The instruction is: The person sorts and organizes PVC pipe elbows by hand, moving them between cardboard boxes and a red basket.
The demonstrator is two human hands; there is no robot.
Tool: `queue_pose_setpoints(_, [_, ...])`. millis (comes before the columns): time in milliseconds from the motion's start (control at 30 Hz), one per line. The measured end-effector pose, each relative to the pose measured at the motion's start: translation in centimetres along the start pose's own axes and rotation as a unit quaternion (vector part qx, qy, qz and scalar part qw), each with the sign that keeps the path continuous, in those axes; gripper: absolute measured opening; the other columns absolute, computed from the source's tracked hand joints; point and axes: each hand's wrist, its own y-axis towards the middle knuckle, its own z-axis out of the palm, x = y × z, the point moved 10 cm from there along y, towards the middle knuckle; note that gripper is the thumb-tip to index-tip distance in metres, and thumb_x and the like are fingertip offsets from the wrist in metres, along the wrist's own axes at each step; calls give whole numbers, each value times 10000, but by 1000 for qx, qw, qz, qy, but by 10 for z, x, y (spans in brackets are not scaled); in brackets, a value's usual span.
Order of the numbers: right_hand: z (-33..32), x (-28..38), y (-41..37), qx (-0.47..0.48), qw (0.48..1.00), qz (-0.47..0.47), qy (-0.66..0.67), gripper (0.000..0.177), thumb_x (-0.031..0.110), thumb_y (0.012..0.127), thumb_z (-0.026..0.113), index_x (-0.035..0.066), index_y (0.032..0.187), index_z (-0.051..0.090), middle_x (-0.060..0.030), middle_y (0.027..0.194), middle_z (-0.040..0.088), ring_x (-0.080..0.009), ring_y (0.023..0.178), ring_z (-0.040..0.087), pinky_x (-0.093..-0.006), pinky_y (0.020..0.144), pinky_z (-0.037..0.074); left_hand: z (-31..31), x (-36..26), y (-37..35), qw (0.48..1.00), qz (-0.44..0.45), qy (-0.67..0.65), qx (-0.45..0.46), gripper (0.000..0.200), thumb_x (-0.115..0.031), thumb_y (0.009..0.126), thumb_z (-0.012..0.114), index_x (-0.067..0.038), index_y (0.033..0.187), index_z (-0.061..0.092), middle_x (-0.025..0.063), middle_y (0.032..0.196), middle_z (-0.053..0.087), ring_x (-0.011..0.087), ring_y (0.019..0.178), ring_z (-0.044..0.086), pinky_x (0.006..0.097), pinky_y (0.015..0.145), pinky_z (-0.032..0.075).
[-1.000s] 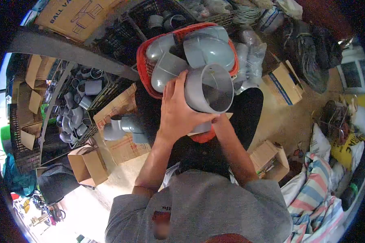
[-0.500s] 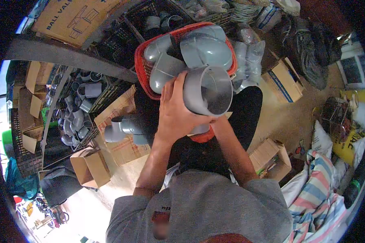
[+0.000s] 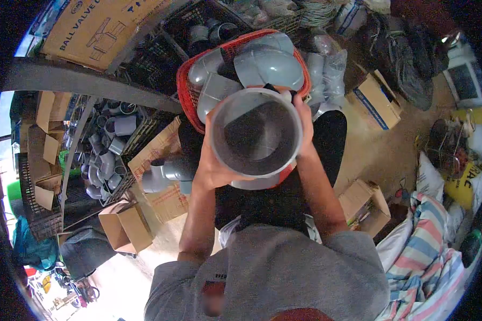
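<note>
Both my hands hold a large grey PVC pipe fitting [image 3: 256,134] above my lap, its round open mouth turned up toward me. My left hand [image 3: 211,165] wraps the left side of it. On the opposite side, my right hand [image 3: 304,123] presses with its fingers partly hidden behind the fitting. Just beyond stands a red plastic basket [image 3: 183,99], holding several big grey fittings [image 3: 270,67] such as elbows. Below the held fitting, part of another grey piece [image 3: 257,184] shows beside something red, mostly covered.
On the left, a black crate holds several small grey fittings [image 3: 104,163]. A grey tee-like fitting [image 3: 166,174] lies by flattened cardboard [image 3: 166,202]. Open boxes [image 3: 126,230] [image 3: 367,206] stand on both sides. A striped cloth [image 3: 420,251] lies at right; a metal beam [image 3: 91,80] crosses upper left.
The fitting has turned from facing right to facing up toward me, and sits slightly further left. My right hand has moved from underneath up to its right side.
</note>
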Motion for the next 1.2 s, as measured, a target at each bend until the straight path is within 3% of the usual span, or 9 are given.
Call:
queue_pose_setpoints(100, [26, 23, 5, 43, 995, -5, -90, 538, 427, 1047, 396, -23, 1203, 646, -117, 1137, 688, -187, 1034, 642, -317, 949, 470, -24, 53, -30, 996, 67, -51, -17, 1361, -269, 438, 1027, -34, 1531, 252, 148, 1507, 410, 278, 1347, 460, 449, 1135, 363])
queue_pose_setpoints(200, [32, 15, 12, 85, 984, 32, -151, 518, 422, 1035, 450, -20, 1237, 631, -79, 1217, 651, -193, 1162, 552, -324, 1061, 352, -26, 113, -49, 964, -69, -253, 41, 1303, -324, 433, 1028, -1, 1494, 345, 138, 1460, 481, 269, 1317, 491, 436, 1124, 377])
queue_pose_setpoints(467, [6, 7, 3, 24, 991, 9, -131, 479, 376, 1050, 444, -14, 1267, 616, -87, 1209, 664, -199, 1159, 584, -337, 1039, 404, -21, 52, -6, 965, -127, -228, -19, 1185, -363, 429, 1025, 9, 1409, 473, 102, 1329, 602, 247, 1238, 557, 410, 1084, 413])
queue_pose_setpoints(533, [-10, -1, -6, -21, 998, 55, -1, 503, 397, 1047, 428, -15, 1273, 607, -100, 1198, 674, -211, 1132, 616, -354, 1033, 435, -9, 31, 1, 997, -65, -13, 32, 1183, -401, 426, 1020, 2, 1401, 484, 100, 1338, 595, 230, 1235, 556, 404, 1062, 425])
queue_pose_setpoints(600, [-43, -14, -4, -35, 998, 38, -43, 543, 445, 1037, 425, -9, 1268, 612, -118, 1200, 672, -226, 1096, 641, -380, 1013, 468, 2, 9, 11, 999, -25, 20, 29, 1169, -406, 409, 1015, 10, 1378, 509, 114, 1323, 604, 232, 1220, 570, 401, 1056, 431])
queue_pose_setpoints(667, [-32, -25, -9, 36, 956, 114, 267, 534, 452, 1036, 426, 2, 1221, 644, -132, 1195, 675, -236, 1065, 655, -388, 959, 513, 16, -10, 20, 991, 42, 120, 52, 1126, -381, 408, 1005, 20, 1351, 537, 151, 1287, 614, 272, 1197, 590, 401, 1046, 441])
queue_pose_setpoints(700, [-47, -33, -7, 63, 949, 106, 291, 485, 417, 1040, 447, 7, 1208, 646, -137, 1158, 686, -245, 1051, 664, -377, 879, 555, 22, -20, 24, 991, 44, 117, 55, 1126, -381, 408, 1005, 20, 1351, 537, 151, 1287, 614, 272, 1197, 590, 401, 1046, 441])
queue_pose_setpoints(833, [-68, -27, -20, 114, 963, 9, 245, 454, 399, 1033, 487, 18, 1240, 622, -131, 1181, 675, -253, 1087, 652, -363, 842, 575, 47, -55, 34, 965, 114, 226, 64, 1085, -387, 437, 983, 30, 1342, 552, 179, 1263, 605, 323, 1179, 594, 410, 1031, 456])
queue_pose_setpoints(1200, [-77, -57, -50, -80, 976, 65, 193, 525, 301, 1022, 534, 66, 1473, 407, -109, 1457, 489, -243, 1312, 513, -384, 1105, 439, 79, -70, 36, 926, 58, 367, 67, 1072, -430, 468, 950, -6, 1365, 542, 145, 1310, 551, 346, 1209, 547, 454, 1037, 451])
